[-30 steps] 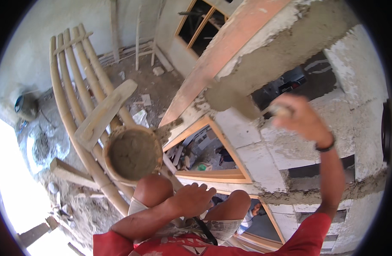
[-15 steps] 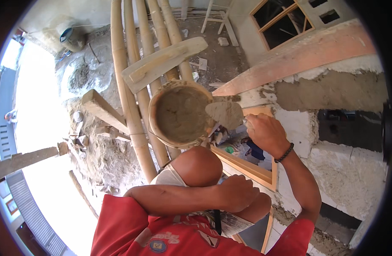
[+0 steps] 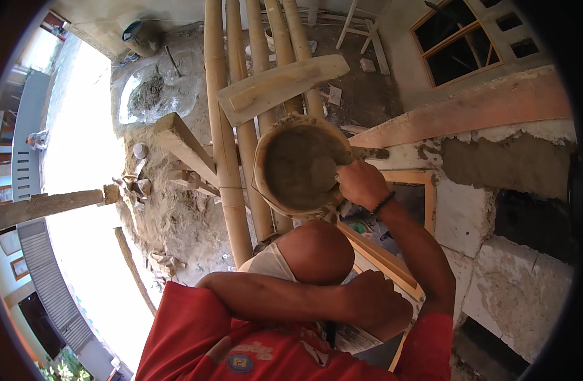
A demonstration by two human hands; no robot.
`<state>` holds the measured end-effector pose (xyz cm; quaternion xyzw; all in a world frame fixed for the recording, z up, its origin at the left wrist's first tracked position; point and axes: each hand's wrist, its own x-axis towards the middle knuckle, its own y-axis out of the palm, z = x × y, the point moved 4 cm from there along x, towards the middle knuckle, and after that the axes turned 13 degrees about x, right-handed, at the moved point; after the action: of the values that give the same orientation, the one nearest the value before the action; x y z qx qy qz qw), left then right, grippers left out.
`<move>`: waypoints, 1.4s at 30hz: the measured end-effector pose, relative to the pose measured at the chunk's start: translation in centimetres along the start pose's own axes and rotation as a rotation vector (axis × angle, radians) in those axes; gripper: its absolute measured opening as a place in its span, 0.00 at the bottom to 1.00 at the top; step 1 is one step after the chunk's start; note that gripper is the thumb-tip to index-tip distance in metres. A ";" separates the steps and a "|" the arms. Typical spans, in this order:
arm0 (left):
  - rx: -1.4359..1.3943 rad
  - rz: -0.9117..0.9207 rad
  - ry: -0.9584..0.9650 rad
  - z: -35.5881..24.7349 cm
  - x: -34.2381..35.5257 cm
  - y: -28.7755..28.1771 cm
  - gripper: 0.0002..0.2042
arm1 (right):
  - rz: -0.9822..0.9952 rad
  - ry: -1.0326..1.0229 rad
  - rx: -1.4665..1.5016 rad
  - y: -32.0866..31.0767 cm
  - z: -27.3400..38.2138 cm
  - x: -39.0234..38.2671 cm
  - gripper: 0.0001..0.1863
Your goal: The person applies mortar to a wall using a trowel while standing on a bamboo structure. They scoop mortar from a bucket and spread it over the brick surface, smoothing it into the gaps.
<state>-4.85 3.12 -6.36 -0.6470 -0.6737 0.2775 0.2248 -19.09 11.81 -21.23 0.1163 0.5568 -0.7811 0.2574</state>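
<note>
My right hand [image 3: 364,185] is closed round the handle of a trowel, over the right side of a round bucket [image 3: 261,184]. The trowel blade [image 3: 323,172] dips into the wet grey mortar [image 3: 290,152] in the bucket, and my fingers hide most of the handle. My left hand [image 3: 379,305] is curled into a fist by my knee, with that forearm laid across my lap. No object shows in it.
Bamboo poles [image 3: 223,146] run beneath the bucket, with a pale wooden board [image 3: 282,86] across them. To the right stand a block wall [image 3: 459,216], patched with mortar, and a wooden frame [image 3: 383,257]. A squared timber [image 3: 183,149] juts up at left. Ground lies far below.
My right hand has moved left with the trowel, from beside the bucket to over it, and the blade now sits in the mortar. The view has shifted; my left fist remains near my knee.
</note>
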 end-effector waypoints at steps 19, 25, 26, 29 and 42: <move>0.168 0.026 0.086 0.2 0.6 3.1 0.23 | -0.348 -0.085 0.419 6.4 -4.2 -7.5 0.22; 0.154 0.100 0.043 0.1 0.5 2.5 0.22 | -0.414 -0.037 0.462 6.9 -5.0 -8.4 0.22; 0.145 0.113 0.037 0.1 0.4 2.5 0.22 | -0.428 -0.029 0.460 6.5 -5.2 -8.8 0.22; 0.151 0.087 0.033 0.0 0.2 2.3 0.22 | -0.448 0.031 0.515 4.9 -6.3 -10.7 0.22; 0.159 0.094 0.077 0.0 0.4 2.7 0.23 | -0.590 0.238 0.486 -10.4 -4.4 -22.5 0.19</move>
<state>-2.85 3.53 -8.13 -0.6683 -0.6093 0.3152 0.2879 -6.17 24.60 -3.82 0.0986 0.3913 -0.9115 -0.0791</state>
